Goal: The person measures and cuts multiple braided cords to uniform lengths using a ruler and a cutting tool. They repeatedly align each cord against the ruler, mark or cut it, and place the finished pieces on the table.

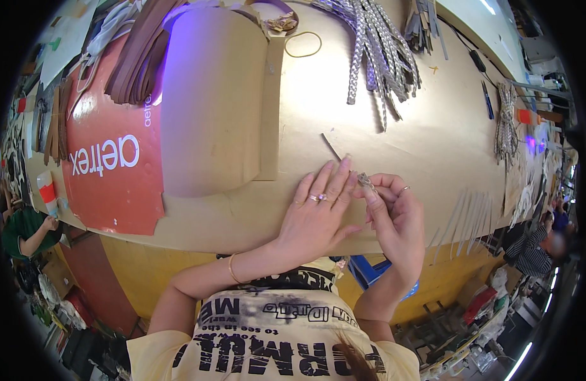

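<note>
Head view, looking down on the bench: from here I can see a short silvery-grey braid (366, 182) near the front edge of the table (242, 219), pinched between the thumb and first finger of the right hand (397, 213). What shows of it is a small knobbly piece, pale and a bit shiny, its plaits crossing tightly; the rest is lost behind the fingers. The right hand's other fingers curl in loosely, one of them wearing a ring.

The left hand (321, 200) lies palm down just beside the braid, its fingers stretched out straight and gripping nothing that I can make out. Out past its fingertips runs a thin dark strip (330, 145), straight and slightly slanted on the tabletop; whether it joins the braid under the hand, I can't tell.

Farther up the table a thick bunch of silver braids (381, 57) fans out, with the same woven, glinting look, and a second bunch (506, 124) lies at the right beside a slim blue tool (487, 100). Pale strips (474, 216) lie in a loose row near the right front edge. Left of the hands stands a curved tan board (210, 101), next to a red sheet (115, 197) with brown straps (137, 63) draped over its upper part.
</note>
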A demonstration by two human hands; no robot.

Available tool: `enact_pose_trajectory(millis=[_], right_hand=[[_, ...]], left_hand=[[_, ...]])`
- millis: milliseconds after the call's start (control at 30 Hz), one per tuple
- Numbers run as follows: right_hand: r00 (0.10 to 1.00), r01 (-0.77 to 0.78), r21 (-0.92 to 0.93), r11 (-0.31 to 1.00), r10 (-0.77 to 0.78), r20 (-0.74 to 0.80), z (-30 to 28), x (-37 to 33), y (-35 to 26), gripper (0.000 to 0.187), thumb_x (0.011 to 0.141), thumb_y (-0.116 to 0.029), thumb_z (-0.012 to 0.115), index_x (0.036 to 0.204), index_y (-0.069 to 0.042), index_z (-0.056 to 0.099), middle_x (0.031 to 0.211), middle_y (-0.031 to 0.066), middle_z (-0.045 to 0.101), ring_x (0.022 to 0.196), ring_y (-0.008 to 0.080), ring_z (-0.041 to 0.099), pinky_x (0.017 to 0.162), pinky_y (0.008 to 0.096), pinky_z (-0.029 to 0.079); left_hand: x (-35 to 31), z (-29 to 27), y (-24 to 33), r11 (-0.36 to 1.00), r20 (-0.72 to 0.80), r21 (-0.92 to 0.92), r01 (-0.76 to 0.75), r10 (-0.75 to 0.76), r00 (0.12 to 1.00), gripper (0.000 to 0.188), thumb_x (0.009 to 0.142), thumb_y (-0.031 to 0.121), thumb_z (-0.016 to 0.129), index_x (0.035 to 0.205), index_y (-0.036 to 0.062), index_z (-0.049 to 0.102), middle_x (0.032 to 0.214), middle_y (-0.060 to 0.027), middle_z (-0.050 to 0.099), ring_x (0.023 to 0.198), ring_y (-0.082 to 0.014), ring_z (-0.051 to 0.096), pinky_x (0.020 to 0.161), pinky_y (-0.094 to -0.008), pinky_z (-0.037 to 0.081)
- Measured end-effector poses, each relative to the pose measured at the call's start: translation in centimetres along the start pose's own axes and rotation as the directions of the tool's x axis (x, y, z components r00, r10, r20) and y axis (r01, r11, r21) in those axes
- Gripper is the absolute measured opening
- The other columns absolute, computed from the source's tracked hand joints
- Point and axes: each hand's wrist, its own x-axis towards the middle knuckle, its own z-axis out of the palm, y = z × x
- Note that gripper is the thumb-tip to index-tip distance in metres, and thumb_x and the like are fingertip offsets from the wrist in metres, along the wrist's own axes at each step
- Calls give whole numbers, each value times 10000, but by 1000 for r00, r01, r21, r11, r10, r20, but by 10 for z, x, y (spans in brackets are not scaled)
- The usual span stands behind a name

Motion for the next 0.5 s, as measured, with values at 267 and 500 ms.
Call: enact_pose_trajectory(millis=[267,500], right_hand=[[996,-86,150,985,88,-6,7,2,-7,183,959,-87,645,1090,39,644,845,50,689,669,42,602,555,183,459],[996,5,123,992,-16,86,38,7,15,226,983,-70,602,1144,85,636,910,60,686,784,92,623,713,239,521]], left_hand=[[-8,-42,-30,841,-118,-541,31,-112,987,451,873,151,721,1280,18,579,1325,-162,534,1069,-247,601,909,-377,475],[6,-30,-31,-59,313,-946,320,-428,848,198,959,53,634,1126,-52,613,908,-74,693,743,-101,644,655,-241,523]])
